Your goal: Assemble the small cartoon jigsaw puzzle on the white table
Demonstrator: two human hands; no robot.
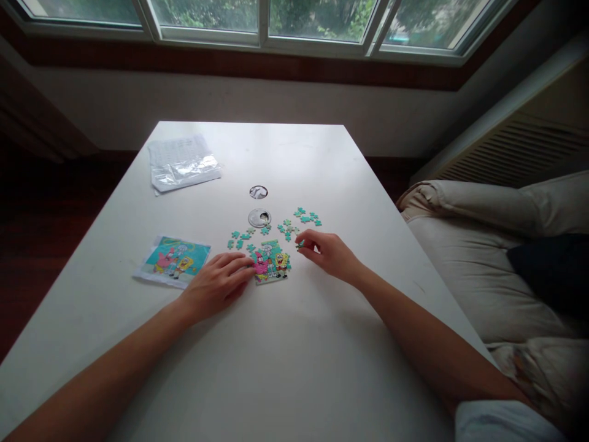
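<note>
From my remote seat, through the head camera: white rectangular tabletop [294, 368], two bare forearms coming in from the near side, a pale short sleeve [501, 420] at lower right.

Main item: a partly joined cardboard jigsaw with pink, yellow and pale cartoon figures on teal [271, 264], lying flat between my hands. Its lower edge looks straight; the upper and right edges are ragged.

Left hand [221, 281]: palm down, fingers stretched and close together, no pinch. Fingertips touch the jigsaw's left edge.

Right hand [329, 252]: just right of the jigsaw, thumb and index finger clamped on a small teal puzzle piece [299, 245]. Its outline is mostly hidden by the fingers. Piece and jigsaw are apart.

Loose teal jigsaw pieces [288, 236] lie scattered in an arc beyond the jigsaw, one group reaching left, another spreading right past my right fingertips.

Left of the jigsaw, near my left hand: a flat packet with the same cartoon figures on teal and a whitish border [173, 261]. Farther back, a clear, shiny plastic bag over whitish sheets [184, 164]. Mid-table, a silvery round disc [257, 218]; beyond it, a dark-rimmed circle [258, 192], too small to identify.
</note>
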